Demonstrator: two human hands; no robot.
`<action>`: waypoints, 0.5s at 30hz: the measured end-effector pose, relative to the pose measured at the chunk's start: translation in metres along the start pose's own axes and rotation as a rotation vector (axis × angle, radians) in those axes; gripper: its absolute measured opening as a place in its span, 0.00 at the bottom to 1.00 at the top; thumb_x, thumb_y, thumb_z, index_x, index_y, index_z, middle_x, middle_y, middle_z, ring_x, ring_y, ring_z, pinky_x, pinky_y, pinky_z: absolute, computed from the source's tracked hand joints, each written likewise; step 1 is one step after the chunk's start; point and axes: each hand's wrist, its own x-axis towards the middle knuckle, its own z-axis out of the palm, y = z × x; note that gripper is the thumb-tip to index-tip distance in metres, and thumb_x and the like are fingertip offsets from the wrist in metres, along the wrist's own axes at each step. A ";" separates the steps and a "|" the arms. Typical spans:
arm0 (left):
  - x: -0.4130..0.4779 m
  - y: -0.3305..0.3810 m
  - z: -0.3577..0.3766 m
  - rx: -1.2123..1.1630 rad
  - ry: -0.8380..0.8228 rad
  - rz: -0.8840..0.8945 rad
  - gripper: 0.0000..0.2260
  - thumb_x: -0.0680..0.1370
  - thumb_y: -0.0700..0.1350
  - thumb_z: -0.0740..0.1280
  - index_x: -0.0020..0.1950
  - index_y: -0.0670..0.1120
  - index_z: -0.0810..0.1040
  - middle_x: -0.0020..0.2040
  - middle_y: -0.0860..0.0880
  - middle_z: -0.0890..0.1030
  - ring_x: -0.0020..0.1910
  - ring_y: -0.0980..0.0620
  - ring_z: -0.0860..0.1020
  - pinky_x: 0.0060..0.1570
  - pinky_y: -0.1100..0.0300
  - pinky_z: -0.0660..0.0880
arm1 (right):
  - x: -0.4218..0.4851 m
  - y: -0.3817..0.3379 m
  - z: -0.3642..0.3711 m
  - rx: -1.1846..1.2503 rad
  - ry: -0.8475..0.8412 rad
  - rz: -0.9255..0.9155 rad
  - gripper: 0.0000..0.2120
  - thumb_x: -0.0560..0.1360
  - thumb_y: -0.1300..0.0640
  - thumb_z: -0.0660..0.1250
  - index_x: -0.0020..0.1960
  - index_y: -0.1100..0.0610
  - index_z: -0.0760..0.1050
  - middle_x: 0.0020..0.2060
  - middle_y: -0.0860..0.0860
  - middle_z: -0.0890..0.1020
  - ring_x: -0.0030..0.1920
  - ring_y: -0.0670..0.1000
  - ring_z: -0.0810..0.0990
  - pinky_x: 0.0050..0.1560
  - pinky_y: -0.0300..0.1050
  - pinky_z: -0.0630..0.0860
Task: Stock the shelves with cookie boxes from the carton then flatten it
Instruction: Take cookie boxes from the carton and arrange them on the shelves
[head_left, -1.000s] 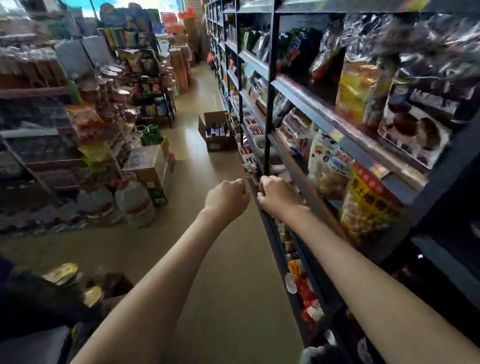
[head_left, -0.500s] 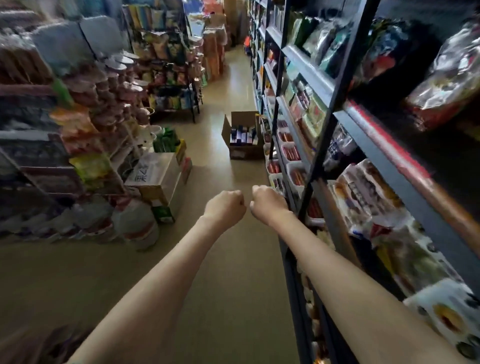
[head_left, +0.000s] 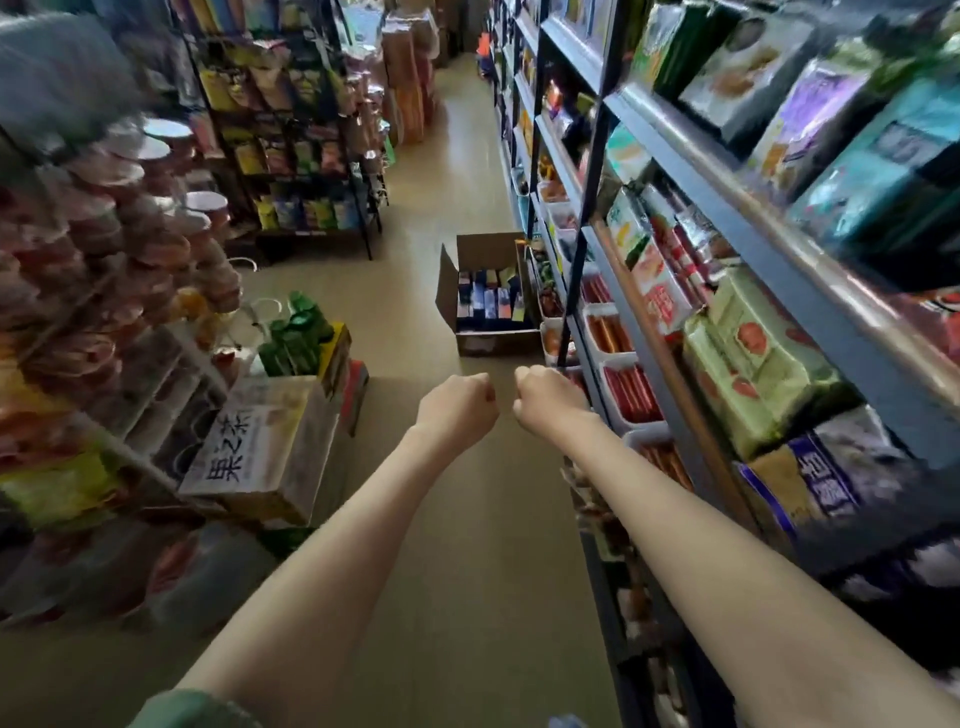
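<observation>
My left hand and right hand are 2 empty fists, knuckles nearly touching, so I should step to the open carton just beyond them, beside the shelves on my right, and crouch before grabbing cookie boxes.

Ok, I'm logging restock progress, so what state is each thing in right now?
carton: open, flaps up, on the floor beside the shelves, not flattened.
cookie boxes: standing inside the carton.
left hand: fingers curled into a fist, holding nothing.
right hand: fist, holding nothing.
</observation>
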 end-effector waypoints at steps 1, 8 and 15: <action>0.034 -0.003 0.000 0.006 -0.015 0.005 0.10 0.77 0.46 0.60 0.54 0.46 0.78 0.52 0.45 0.81 0.51 0.43 0.79 0.47 0.55 0.75 | 0.033 0.006 -0.001 0.000 -0.005 0.006 0.10 0.77 0.61 0.59 0.57 0.61 0.73 0.56 0.58 0.77 0.57 0.58 0.76 0.49 0.48 0.71; 0.273 -0.050 0.000 0.033 -0.056 -0.054 0.10 0.77 0.46 0.60 0.52 0.46 0.78 0.51 0.44 0.81 0.49 0.42 0.79 0.47 0.53 0.77 | 0.288 0.053 -0.003 0.036 -0.055 0.009 0.08 0.77 0.62 0.60 0.55 0.60 0.72 0.53 0.58 0.78 0.55 0.59 0.77 0.44 0.46 0.70; 0.494 -0.106 -0.029 0.026 -0.061 -0.107 0.11 0.79 0.46 0.59 0.55 0.45 0.77 0.53 0.44 0.80 0.53 0.43 0.77 0.48 0.56 0.73 | 0.536 0.054 -0.013 0.042 -0.127 -0.042 0.09 0.76 0.61 0.60 0.56 0.61 0.71 0.56 0.57 0.76 0.58 0.59 0.75 0.47 0.48 0.70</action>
